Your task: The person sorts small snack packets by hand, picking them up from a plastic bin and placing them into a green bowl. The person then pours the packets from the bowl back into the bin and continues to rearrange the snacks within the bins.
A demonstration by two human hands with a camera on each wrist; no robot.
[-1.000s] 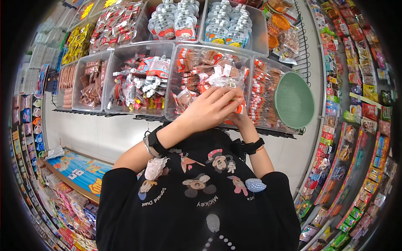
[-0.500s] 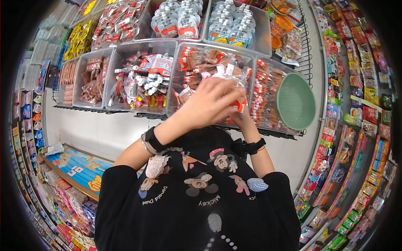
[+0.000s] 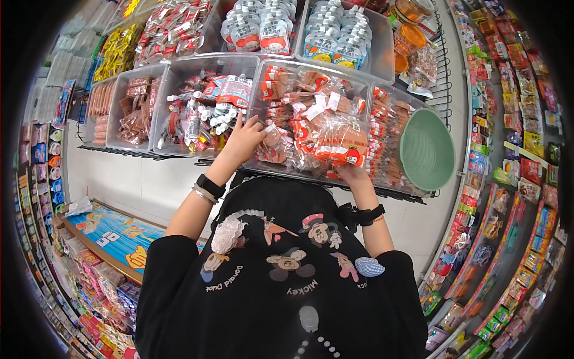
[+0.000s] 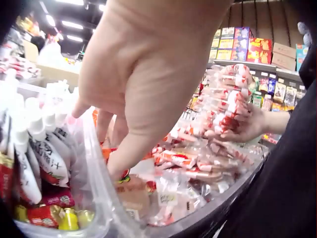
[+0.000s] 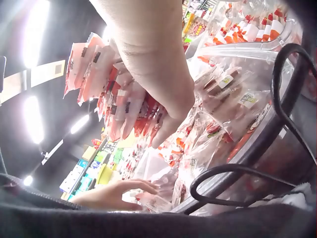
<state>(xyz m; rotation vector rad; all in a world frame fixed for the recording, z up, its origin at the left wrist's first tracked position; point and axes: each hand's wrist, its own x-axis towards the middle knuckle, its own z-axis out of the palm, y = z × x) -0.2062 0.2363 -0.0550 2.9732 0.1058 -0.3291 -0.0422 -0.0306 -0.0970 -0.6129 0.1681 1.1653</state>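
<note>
My right hand (image 3: pixel 354 175) holds a stack of flat snack packets (image 3: pixel 341 145), clear wrappers with orange-red printing. In the left wrist view the same stack (image 4: pixel 227 96) stands piled on the palm of the right hand (image 4: pixel 247 124), above the bin's contents. At the left side of the clear plastic bin (image 3: pixel 259 90) is my left hand (image 3: pixel 244 143), its fingers apart. The left wrist view has these fingers (image 4: pixel 121 161) pointing down inside the bin wall, over loose packets (image 4: pixel 136 193) of the same sort.
A bin of capped pouches (image 3: pixel 203 113) adjoins on the left, and a green plastic basket (image 3: pixel 427 149) stands on the right. Behind are bins of drink pouches (image 3: pixel 335 36). A black wire rack edge (image 3: pixel 394 192) runs along the front; stocked shelves (image 3: pixel 508 179) line the right.
My left hand has moved off the packet stack and leftward to the bin's left side, uncovering the stack. The right hand has stayed under the stack near the bin's front.
</note>
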